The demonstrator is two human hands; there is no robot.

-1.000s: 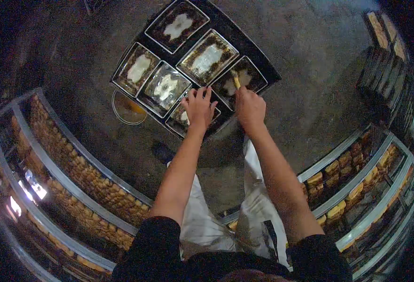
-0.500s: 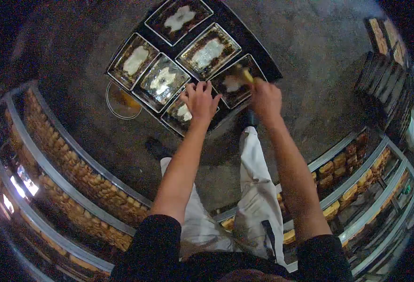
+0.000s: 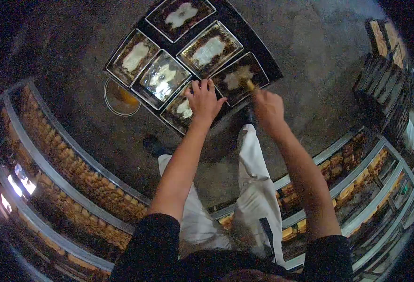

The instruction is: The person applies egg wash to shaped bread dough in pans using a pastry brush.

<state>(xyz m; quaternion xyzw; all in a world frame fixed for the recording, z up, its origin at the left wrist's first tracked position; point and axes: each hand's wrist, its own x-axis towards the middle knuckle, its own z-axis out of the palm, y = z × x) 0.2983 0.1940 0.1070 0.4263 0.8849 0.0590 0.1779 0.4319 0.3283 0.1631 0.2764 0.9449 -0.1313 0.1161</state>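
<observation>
My right hand [image 3: 269,106] is closed around the handle of a brush [image 3: 250,85]. The brush head is over the rightmost shallow metal pan [image 3: 230,96], which has a pale patch in its middle. My left hand [image 3: 204,101] lies with fingers spread, its fingertips at the rims between that pan and a nearer pan [image 3: 171,113], which it partly covers. Behind the left hand sits a shiny pan [image 3: 147,83] with a bright glare.
More pans, a left one [image 3: 122,61], a middle one [image 3: 218,32] and a far one [image 3: 156,29], share the dark base [image 3: 268,58]. A round bowl [image 3: 107,101] with yellow-orange contents stands at left. Racks of baked goods [image 3: 80,155] flank me; stacked dark trays [image 3: 380,84] stand right.
My right hand has moved slightly toward me, and the brush head has swung over the right pan's pale patch. My left hand stays at the pan rims.
</observation>
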